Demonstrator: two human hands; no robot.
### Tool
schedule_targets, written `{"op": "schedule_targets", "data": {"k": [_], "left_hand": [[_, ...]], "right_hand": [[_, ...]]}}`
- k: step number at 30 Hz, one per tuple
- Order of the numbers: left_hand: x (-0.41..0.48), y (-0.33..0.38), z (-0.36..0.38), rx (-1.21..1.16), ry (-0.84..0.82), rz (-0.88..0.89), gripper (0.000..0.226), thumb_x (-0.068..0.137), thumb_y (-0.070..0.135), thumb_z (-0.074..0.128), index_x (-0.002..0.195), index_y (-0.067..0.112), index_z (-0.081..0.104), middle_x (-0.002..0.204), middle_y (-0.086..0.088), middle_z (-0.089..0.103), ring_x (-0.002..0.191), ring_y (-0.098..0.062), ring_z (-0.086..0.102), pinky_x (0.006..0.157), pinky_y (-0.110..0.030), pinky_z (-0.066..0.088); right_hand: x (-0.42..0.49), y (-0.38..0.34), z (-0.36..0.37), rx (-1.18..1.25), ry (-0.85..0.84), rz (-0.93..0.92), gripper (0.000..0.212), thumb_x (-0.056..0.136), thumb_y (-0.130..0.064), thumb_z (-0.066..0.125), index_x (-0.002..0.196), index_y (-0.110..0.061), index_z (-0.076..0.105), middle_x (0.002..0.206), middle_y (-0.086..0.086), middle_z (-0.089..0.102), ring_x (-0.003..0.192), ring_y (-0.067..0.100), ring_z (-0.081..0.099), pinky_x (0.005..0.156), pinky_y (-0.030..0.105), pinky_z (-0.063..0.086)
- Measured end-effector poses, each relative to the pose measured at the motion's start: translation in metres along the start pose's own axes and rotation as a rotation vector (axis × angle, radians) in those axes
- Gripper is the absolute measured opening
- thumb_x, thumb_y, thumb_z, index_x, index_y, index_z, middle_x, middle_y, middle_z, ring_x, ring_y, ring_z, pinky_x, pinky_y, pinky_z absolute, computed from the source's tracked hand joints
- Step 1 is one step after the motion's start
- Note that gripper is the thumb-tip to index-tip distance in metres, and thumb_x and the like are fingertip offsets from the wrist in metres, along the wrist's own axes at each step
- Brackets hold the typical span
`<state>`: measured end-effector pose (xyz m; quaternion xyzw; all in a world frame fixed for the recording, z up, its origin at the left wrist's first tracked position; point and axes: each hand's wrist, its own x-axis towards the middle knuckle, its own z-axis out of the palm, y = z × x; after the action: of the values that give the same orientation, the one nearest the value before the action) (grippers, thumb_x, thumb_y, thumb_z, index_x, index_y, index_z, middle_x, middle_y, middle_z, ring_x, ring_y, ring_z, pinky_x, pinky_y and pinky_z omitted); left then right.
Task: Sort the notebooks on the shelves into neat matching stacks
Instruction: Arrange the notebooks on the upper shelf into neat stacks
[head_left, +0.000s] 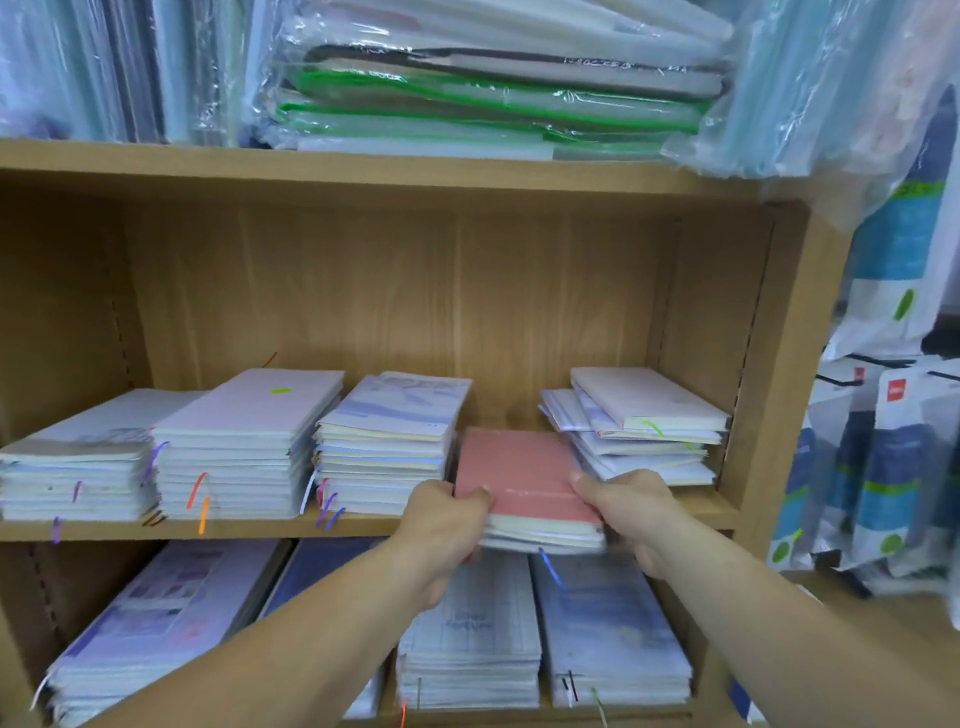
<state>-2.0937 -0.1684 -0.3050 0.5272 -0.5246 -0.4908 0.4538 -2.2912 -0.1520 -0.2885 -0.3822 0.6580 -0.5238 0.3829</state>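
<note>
Both of your hands gripped the pink stack (519, 467), a few notebooks with a pink cover on top. Your left hand (441, 525) held its front left corner, with the thumb pressed on the cover and the fingers (467, 560) curled beneath the bottom notebook. Your right hand (631, 514) held the front right corner the same way, thumb on top and fingers wrapped under. The stack sat between your palms. Its near end jutted past the front edge of the middle shelf (234, 529) and its far end reached into a gap on that shelf. Whether the far end rested on the board could not be told. To its left stood three neat stacks (244, 441) of pale notebooks, the nearest just beside your left hand. To its right lay a loose pile (644, 426) of skewed notebooks, close to your right thumb. Below your forearms, lower stacks (608, 639) lay on the next shelf down.
</note>
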Motion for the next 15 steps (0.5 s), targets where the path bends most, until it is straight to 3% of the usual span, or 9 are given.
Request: {"op": "schedule_targets", "data": {"k": [2,4,7,9,11,15], "left_hand": [[0.004,0.0,-0.001,-0.034,0.029,0.02,0.037,0.098,0.031,0.066,0.106,-0.005,0.069,0.081,-0.013,0.069,0.062,-0.026,0.06,0.054,-0.026,0.05],[0.006,-0.008,-0.009,0.042,-0.073,0.089,0.041,0.086,0.045,0.079,0.102,0.008,0.075,0.086,-0.008,0.077,0.072,-0.024,0.072,0.066,-0.03,0.061],[0.004,-0.019,-0.021,0.339,-0.274,0.217,0.037,0.076,0.046,0.088,0.104,0.025,0.076,0.08,0.016,0.076,0.072,0.0,0.069,0.066,-0.022,0.053],[0.01,-0.021,-0.021,0.49,-0.244,0.311,0.03,0.076,0.043,0.088,0.1,0.031,0.075,0.067,0.024,0.069,0.06,0.007,0.061,0.06,-0.018,0.048],[0.018,-0.019,-0.018,0.599,-0.169,0.379,0.024,0.076,0.044,0.087,0.091,0.032,0.073,0.061,0.021,0.065,0.055,0.005,0.059,0.057,-0.02,0.049],[0.033,-0.019,-0.011,0.583,-0.078,0.328,0.03,0.073,0.047,0.086,0.081,0.021,0.073,0.063,0.007,0.068,0.062,-0.014,0.068,0.066,-0.042,0.063]], "right_hand": [[-0.002,0.003,-0.007,0.036,-0.059,0.001,0.054,0.079,-0.049,0.083,0.088,0.002,0.07,0.082,0.009,0.071,0.075,0.026,0.066,0.076,0.043,0.06],[-0.011,0.008,-0.016,-0.094,-0.189,-0.052,0.058,0.072,-0.057,0.086,0.099,-0.006,0.073,0.083,0.002,0.073,0.073,0.022,0.067,0.07,0.039,0.061],[-0.018,0.019,-0.028,-0.322,-0.353,-0.186,0.044,0.072,-0.038,0.092,0.106,-0.018,0.073,0.081,-0.009,0.076,0.069,0.007,0.067,0.059,0.026,0.057],[-0.011,0.025,-0.028,-0.337,-0.331,-0.244,0.039,0.074,-0.025,0.092,0.107,-0.016,0.073,0.078,-0.008,0.076,0.061,0.003,0.064,0.053,0.023,0.051],[-0.002,0.027,-0.023,-0.33,-0.287,-0.274,0.032,0.078,-0.022,0.09,0.104,-0.013,0.074,0.077,-0.002,0.074,0.059,0.007,0.062,0.052,0.026,0.05],[0.01,0.024,-0.015,-0.393,-0.207,-0.316,0.028,0.082,-0.032,0.086,0.095,-0.013,0.07,0.062,-0.002,0.059,0.048,0.012,0.053,0.046,0.028,0.046]]}}
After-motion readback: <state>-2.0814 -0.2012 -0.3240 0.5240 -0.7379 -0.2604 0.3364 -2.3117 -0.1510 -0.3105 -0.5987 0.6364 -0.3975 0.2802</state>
